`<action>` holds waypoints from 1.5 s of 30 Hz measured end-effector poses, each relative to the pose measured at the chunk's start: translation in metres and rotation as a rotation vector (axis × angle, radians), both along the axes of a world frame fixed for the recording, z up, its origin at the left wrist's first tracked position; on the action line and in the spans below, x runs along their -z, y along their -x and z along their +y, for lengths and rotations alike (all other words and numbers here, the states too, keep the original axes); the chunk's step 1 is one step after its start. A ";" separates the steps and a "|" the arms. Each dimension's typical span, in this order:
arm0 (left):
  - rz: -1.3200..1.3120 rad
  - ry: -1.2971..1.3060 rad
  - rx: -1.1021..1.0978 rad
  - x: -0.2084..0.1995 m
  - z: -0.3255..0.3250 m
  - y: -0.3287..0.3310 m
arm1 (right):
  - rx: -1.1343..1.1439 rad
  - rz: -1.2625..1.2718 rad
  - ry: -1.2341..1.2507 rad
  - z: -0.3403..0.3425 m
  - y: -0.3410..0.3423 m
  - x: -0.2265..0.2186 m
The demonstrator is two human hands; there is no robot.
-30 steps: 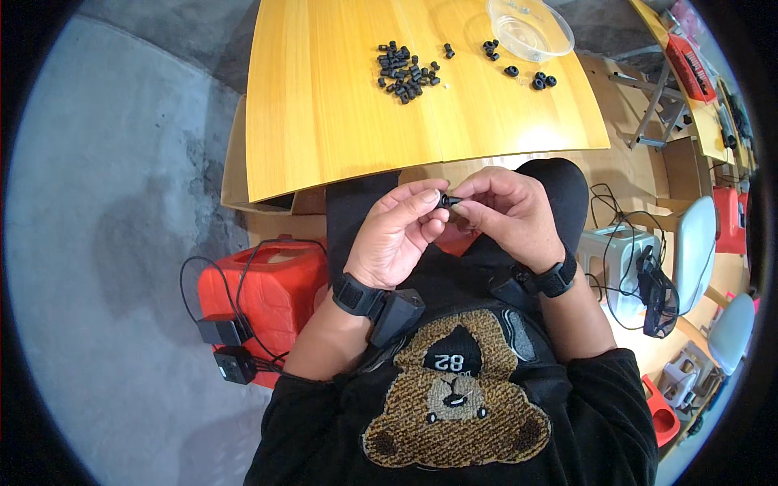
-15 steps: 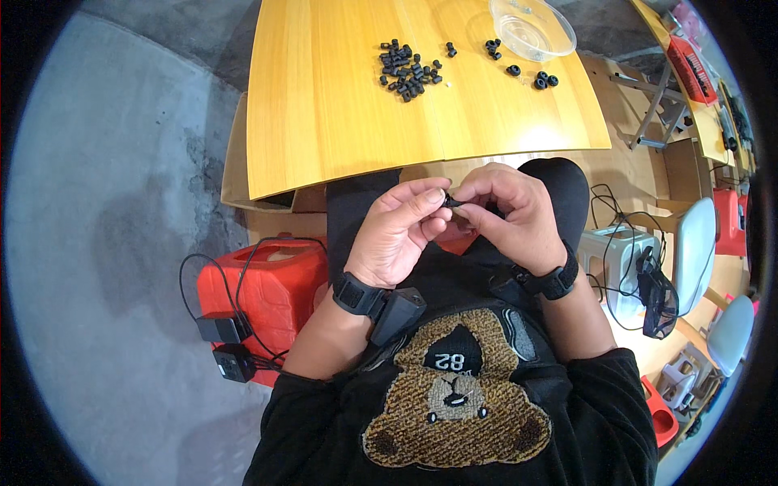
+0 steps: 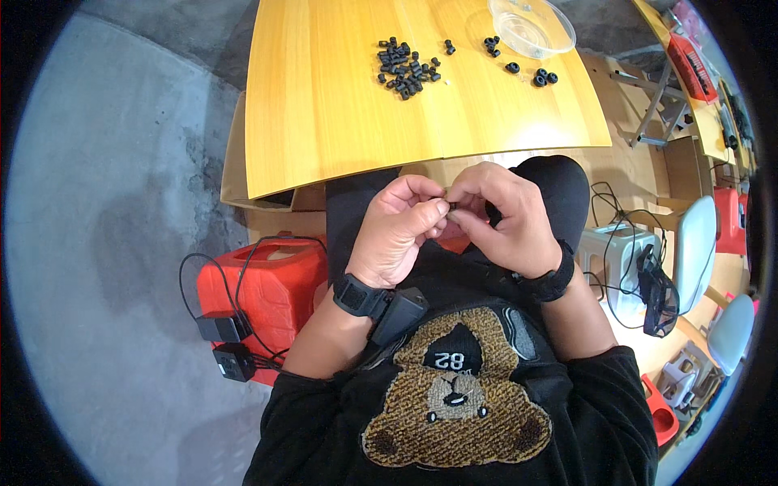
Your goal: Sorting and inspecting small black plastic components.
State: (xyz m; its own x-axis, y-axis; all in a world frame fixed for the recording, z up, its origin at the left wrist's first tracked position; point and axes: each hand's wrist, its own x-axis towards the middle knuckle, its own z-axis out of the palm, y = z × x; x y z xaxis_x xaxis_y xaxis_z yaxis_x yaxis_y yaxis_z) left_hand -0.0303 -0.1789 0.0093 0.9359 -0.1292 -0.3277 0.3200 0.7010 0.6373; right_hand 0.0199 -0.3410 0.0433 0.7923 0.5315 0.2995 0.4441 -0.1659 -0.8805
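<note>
Over my lap, just off the table's near edge, my left hand point(image 3: 395, 231) and my right hand point(image 3: 509, 220) meet at their fingertips. Between them is a small black part point(image 3: 451, 207), mostly covered by the thumbs and index fingers; its exact shape is hidden. Both hands pinch it, one from each side. On the wooden table point(image 3: 340, 121) lies a loose pile of small black cylindrical pieces point(image 3: 403, 69). Farther right are several rounder black pieces point(image 3: 541, 78), with a hole showing in some.
A clear round plastic tub point(image 3: 571, 42) stands at the table's far right. To my left, a red plastic stool point(image 3: 267, 263) carries black boxes with cables point(image 3: 235, 361). A pale stool point(image 3: 622, 243), more cables and a blue-backed chair point(image 3: 695, 251) are to my right.
My right hand has moved slightly left, bringing the fingertips of both hands closer together. Less of the black part shows now. The pieces on the table look unchanged.
</note>
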 end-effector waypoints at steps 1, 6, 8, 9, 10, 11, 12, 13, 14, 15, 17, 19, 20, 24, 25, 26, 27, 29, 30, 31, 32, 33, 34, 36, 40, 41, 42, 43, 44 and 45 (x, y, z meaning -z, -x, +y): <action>-0.010 0.002 -0.002 0.000 0.000 0.000 | -0.016 0.123 -0.017 0.000 0.000 -0.001; -0.026 0.004 0.001 -0.001 0.000 -0.002 | -0.024 0.260 -0.053 -0.006 -0.001 0.010; -0.008 0.010 0.020 -0.002 0.000 -0.003 | -0.025 0.306 -0.053 -0.007 -0.001 0.014; -0.006 0.010 0.021 -0.002 0.000 -0.002 | -0.048 0.374 -0.102 -0.007 -0.001 0.017; -0.006 -0.004 0.025 -0.002 0.001 -0.002 | -0.071 0.441 -0.152 -0.007 -0.001 0.018; -0.006 -0.018 0.030 -0.002 0.001 -0.002 | -0.070 0.443 -0.152 -0.007 -0.001 0.017; -0.005 -0.018 0.029 -0.002 0.001 -0.002 | -0.104 0.593 -0.206 -0.007 -0.002 0.014; -0.002 -0.040 0.028 -0.001 0.000 -0.002 | -0.138 0.743 -0.259 -0.007 -0.002 0.012; 0.001 -0.063 0.027 -0.001 0.000 -0.002 | -0.140 0.745 -0.260 -0.007 -0.002 0.013; 0.002 -0.063 0.027 -0.001 0.000 -0.002 | -0.136 0.730 -0.245 -0.007 -0.003 0.015; -0.020 -0.096 0.040 0.000 0.000 -0.002 | -0.133 0.716 -0.230 -0.009 -0.004 0.018; -0.009 -0.088 0.042 0.001 -0.001 -0.003 | -0.162 0.758 -0.312 -0.009 -0.005 0.020; 0.001 -0.081 0.044 0.001 -0.001 -0.003 | -0.161 0.760 -0.312 -0.010 -0.006 0.020; 0.079 -0.008 0.041 0.002 0.001 -0.004 | -0.130 0.756 -0.332 -0.011 -0.007 0.020; 0.085 0.070 0.034 0.002 0.001 -0.004 | -0.133 0.750 -0.347 -0.011 -0.007 0.020; 0.091 0.148 0.027 0.002 0.002 -0.004 | -0.133 0.751 -0.348 -0.012 -0.007 0.020; 0.093 0.149 0.029 0.002 0.002 -0.005 | -0.128 0.732 -0.352 -0.012 -0.007 0.021; 0.111 0.206 0.032 0.001 0.002 -0.007 | -0.121 0.714 -0.356 -0.013 -0.007 0.021; 0.112 0.205 0.033 0.001 0.002 -0.007 | -0.119 0.703 -0.353 -0.013 -0.007 0.020; 0.108 0.215 0.036 0.001 0.001 -0.007 | -0.117 0.691 -0.349 -0.013 -0.008 0.020; 0.104 0.225 0.040 0.001 0.001 -0.008 | -0.117 0.691 -0.350 -0.013 -0.007 0.021; 0.104 0.224 0.042 0.001 0.001 -0.008 | -0.114 0.681 -0.366 -0.013 -0.007 0.022; 0.094 0.221 0.038 0.000 0.000 -0.008 | -0.110 0.671 -0.382 -0.013 -0.007 0.022; 0.085 0.217 0.035 0.000 -0.001 -0.008 | -0.099 0.662 -0.374 -0.014 -0.006 0.022; 0.097 0.231 0.035 0.001 0.000 -0.009 | -0.096 0.650 -0.375 -0.014 -0.007 0.022; 0.103 0.237 0.038 0.001 0.000 -0.009 | -0.097 0.651 -0.375 -0.014 -0.007 0.022; 0.103 0.238 0.037 0.001 0.000 -0.009 | -0.097 0.667 -0.381 -0.014 -0.007 0.021; 0.105 0.238 0.033 0.001 -0.001 -0.009 | -0.097 0.684 -0.388 -0.015 -0.007 0.021; 0.107 0.237 0.028 0.001 -0.001 -0.008 | -0.098 0.685 -0.387 -0.015 -0.007 0.021; 0.107 0.238 0.026 0.002 -0.001 -0.009 | -0.094 0.678 -0.397 -0.014 -0.007 0.022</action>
